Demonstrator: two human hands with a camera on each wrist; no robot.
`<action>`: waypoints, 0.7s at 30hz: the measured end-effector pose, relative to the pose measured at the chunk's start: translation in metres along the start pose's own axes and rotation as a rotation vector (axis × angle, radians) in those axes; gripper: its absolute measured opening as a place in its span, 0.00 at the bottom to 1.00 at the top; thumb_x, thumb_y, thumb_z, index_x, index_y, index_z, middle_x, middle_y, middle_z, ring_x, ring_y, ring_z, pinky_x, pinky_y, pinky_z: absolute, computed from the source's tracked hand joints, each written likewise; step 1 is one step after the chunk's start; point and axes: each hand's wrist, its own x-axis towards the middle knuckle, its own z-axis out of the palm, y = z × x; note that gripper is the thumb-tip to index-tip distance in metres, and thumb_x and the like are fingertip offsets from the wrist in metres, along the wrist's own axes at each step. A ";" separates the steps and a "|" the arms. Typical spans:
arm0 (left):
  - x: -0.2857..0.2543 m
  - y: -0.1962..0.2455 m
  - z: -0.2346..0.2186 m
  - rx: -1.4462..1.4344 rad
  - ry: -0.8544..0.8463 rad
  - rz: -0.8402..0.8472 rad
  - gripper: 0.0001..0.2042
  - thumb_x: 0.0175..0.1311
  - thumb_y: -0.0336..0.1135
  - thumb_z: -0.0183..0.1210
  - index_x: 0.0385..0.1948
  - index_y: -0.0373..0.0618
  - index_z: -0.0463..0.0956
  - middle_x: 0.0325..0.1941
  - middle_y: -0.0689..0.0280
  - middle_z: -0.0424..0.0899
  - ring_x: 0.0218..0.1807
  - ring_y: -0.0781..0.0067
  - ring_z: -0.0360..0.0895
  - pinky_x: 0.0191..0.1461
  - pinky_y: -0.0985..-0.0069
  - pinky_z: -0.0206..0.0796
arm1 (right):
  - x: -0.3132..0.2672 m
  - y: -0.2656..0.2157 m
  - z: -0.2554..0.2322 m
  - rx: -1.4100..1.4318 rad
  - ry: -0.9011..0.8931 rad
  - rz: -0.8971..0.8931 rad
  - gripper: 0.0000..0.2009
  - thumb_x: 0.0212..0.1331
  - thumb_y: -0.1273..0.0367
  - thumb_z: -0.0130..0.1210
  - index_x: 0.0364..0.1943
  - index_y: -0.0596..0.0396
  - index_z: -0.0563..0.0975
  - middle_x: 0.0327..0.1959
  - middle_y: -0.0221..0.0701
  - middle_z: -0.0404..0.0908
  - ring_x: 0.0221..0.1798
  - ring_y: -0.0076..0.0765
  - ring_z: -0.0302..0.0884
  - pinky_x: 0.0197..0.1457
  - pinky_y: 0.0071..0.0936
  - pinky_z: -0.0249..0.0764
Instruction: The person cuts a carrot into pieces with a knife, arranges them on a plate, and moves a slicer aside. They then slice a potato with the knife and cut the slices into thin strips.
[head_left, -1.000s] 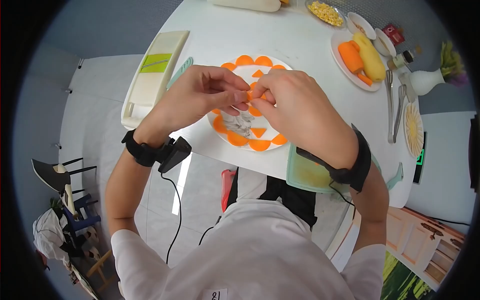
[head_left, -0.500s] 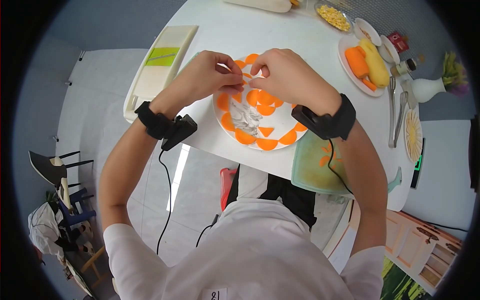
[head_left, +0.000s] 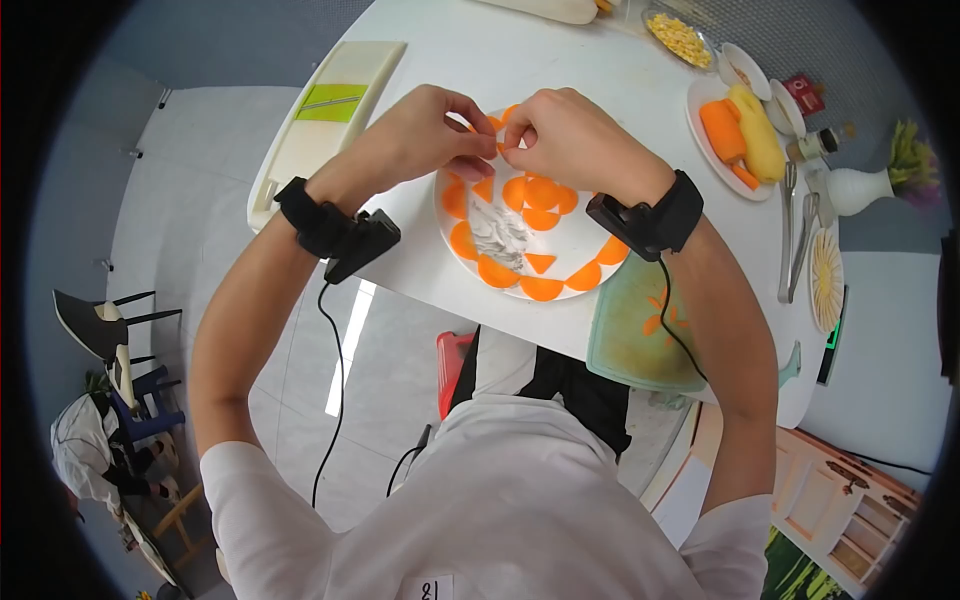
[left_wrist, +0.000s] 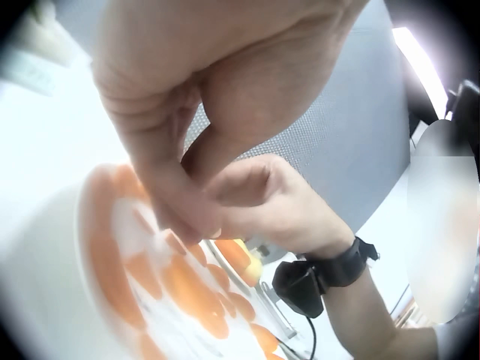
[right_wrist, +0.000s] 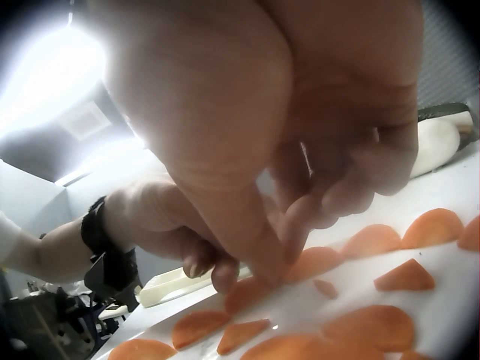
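Over the far left part of a white plate [head_left: 575,240], my two hands meet fingertip to fingertip. My right hand [head_left: 588,140] pinches a small orange carrot piece [head_left: 501,147] between thumb and forefinger. My left hand [head_left: 425,135] is bent at the same spot, its thumb and fingertips beside that piece; I cannot tell whether they grip it. Half-round carrot slices [head_left: 541,288] line the plate's rim. Carrot triangles [head_left: 540,263] lie inside them, and overlapping carrot slices [head_left: 541,193] are in the middle. Grey-white streaks [head_left: 497,235] mark the plate's left half.
A white slicer [head_left: 335,105] with a green insert lies left. A green cutting board [head_left: 640,340] with carrot scraps stands at the front right edge. Farther right are a plate of peeled vegetables [head_left: 760,135], metal tongs [head_left: 792,240], a white vase [head_left: 858,187] and a bowl of yellow bits [head_left: 680,40].
Both hands have moved from the plate's middle to its far left rim. My right fingers opened a little midway and are together again now. The head view has shifted slightly.
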 end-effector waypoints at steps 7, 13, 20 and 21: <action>-0.005 0.010 -0.013 0.354 0.193 0.111 0.06 0.64 0.25 0.60 0.37 0.33 0.83 0.34 0.55 0.89 0.31 0.70 0.88 0.37 0.77 0.81 | 0.006 0.006 0.013 -0.117 -0.017 0.009 0.09 0.55 0.68 0.63 0.29 0.62 0.82 0.28 0.46 0.85 0.34 0.53 0.85 0.41 0.41 0.81; 0.002 -0.003 -0.008 0.595 0.235 0.305 0.08 0.60 0.24 0.62 0.39 0.35 0.85 0.35 0.55 0.89 0.33 0.66 0.85 0.38 0.75 0.77 | 0.007 0.001 0.014 -0.198 0.033 -0.021 0.08 0.51 0.69 0.62 0.29 0.62 0.85 0.26 0.44 0.85 0.30 0.48 0.83 0.38 0.38 0.79; 0.013 -0.013 0.001 0.801 0.140 0.462 0.12 0.54 0.26 0.70 0.41 0.40 0.87 0.36 0.59 0.85 0.35 0.61 0.81 0.43 0.69 0.74 | 0.016 0.012 0.004 -0.242 0.028 0.021 0.07 0.54 0.71 0.62 0.33 0.62 0.83 0.31 0.48 0.85 0.37 0.53 0.85 0.42 0.43 0.81; 0.015 -0.016 0.002 0.814 0.145 0.476 0.11 0.54 0.26 0.70 0.41 0.41 0.87 0.36 0.59 0.85 0.36 0.61 0.81 0.43 0.68 0.74 | 0.018 0.014 0.006 -0.228 0.016 0.025 0.07 0.54 0.71 0.62 0.32 0.61 0.84 0.31 0.48 0.86 0.37 0.53 0.85 0.42 0.43 0.81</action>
